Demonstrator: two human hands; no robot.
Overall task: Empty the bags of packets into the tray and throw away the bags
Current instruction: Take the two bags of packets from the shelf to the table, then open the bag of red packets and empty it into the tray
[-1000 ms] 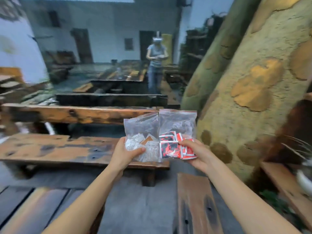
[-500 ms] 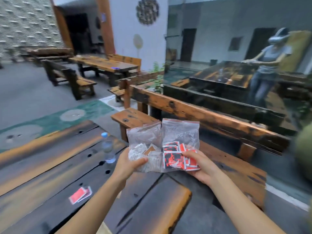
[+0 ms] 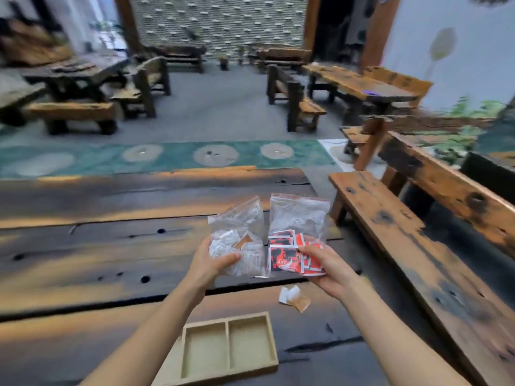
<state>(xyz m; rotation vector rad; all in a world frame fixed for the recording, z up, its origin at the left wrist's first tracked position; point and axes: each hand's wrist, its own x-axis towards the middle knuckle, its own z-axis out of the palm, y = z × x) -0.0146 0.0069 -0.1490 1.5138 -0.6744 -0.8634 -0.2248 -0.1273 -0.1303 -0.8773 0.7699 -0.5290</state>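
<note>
My left hand (image 3: 210,261) grips a clear plastic bag of white and tan packets (image 3: 241,235) by its lower part. Beside it, my right hand (image 3: 324,263) grips a second clear bag of red and black packets (image 3: 295,232). Both bags are held upright, side by side, above the dark wooden table (image 3: 111,246). A shallow tan tray (image 3: 228,370) with two compartments lies on the table below my forearms, and nothing is in it. A few loose white and tan packets (image 3: 294,298) lie on the table right of the tray.
A long wooden bench (image 3: 404,240) with a backrest runs along the table's right side. Past the table's far edge lies a green floor strip (image 3: 172,157), then more wooden tables and benches (image 3: 292,98).
The view has swung left and downward, so the tray and the loose packets have come into sight. Both hands hold the two bags as before.
</note>
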